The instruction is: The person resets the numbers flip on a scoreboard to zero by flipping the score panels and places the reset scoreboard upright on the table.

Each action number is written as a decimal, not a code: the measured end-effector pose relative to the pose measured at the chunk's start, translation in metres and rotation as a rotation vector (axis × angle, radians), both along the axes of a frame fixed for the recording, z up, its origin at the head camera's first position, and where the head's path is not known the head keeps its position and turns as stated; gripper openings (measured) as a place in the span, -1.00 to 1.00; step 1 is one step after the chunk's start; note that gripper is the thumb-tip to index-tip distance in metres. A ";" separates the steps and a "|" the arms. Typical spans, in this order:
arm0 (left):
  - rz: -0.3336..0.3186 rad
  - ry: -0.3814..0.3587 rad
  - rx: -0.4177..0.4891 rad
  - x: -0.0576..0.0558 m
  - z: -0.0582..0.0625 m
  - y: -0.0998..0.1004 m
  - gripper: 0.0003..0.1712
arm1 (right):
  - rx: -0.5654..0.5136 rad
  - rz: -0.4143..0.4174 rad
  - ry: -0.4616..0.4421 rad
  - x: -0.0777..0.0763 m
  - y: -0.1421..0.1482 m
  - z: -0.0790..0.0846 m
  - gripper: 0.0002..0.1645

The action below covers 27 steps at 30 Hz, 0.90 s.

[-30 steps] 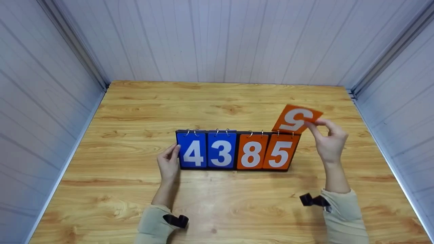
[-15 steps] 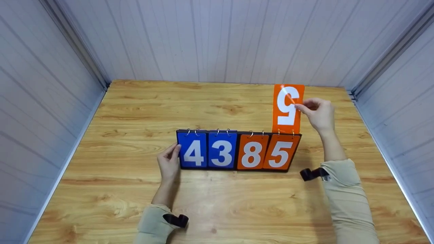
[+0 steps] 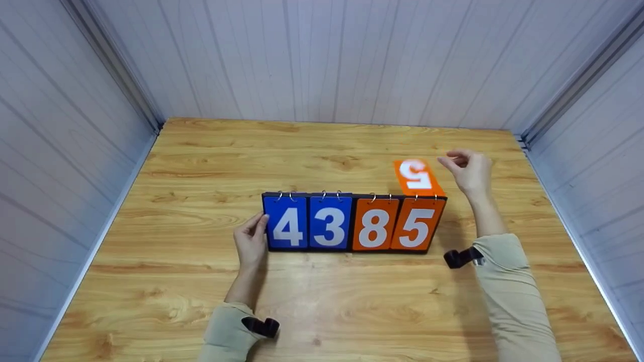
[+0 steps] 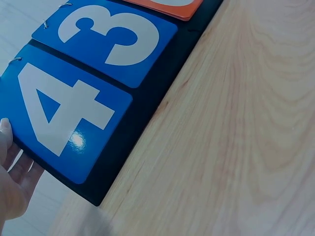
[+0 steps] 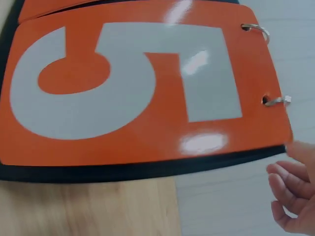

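Note:
A flip scoreboard [image 4: 120, 142] stands tilted back on the table, showing blue cards 4 and 3 and orange cards 8 and 5. My left hand [image 3: 250, 246] pinches its left edge, thumb in front and fingers behind. The front orange 5 card [image 3: 414, 228] hangs from metal rings at the right end. Behind it, another orange card [image 3: 416, 177] with an upside-down 5 leans back over the top edge, slightly blurred. Right of that card, my right hand [image 3: 472, 173] hovers apart from it, holding nothing, its fingers loosely curled.
The wooden table [image 3: 322, 306] lies under the scoreboard. A pale panelled wall [image 3: 322, 60] closes off the back, with more panels at left and right. Black wrist cameras [image 3: 261, 328] sit at both beige sleeves.
The right hand first raised the orange card upright over the top edge, then let it go. The card has since dropped backward. My left hand has stayed put.

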<state>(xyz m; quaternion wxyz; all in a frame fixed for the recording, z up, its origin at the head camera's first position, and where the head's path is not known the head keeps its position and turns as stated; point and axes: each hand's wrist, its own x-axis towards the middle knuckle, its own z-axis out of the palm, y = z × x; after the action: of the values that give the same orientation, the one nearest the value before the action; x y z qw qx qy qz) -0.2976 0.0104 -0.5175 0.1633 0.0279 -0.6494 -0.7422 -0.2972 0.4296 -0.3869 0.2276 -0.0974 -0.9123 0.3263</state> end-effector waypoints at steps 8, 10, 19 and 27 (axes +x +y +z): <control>0.016 0.004 0.051 -0.021 -0.045 -0.004 -0.71 | -0.081 -0.006 0.180 0.023 -0.010 -0.017 -0.74; 0.018 0.000 0.048 -0.023 -0.049 -0.004 -0.71 | -0.115 -0.016 0.212 0.031 -0.014 -0.022 -0.76; 0.008 -0.027 0.056 -0.014 -0.024 -0.001 -0.74 | -0.250 -0.110 0.268 0.069 -0.032 -0.040 -0.78; 0.002 -0.008 -0.080 0.013 0.033 0.004 -0.81 | -0.413 -0.067 0.361 0.083 -0.034 -0.073 -0.81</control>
<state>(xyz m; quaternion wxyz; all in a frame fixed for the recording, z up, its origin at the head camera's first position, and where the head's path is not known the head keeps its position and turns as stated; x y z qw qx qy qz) -0.2848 0.0143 -0.4843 0.1624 0.0248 -0.6793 -0.7153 -0.2144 0.3955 -0.4597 0.3725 -0.1124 -0.7673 0.5097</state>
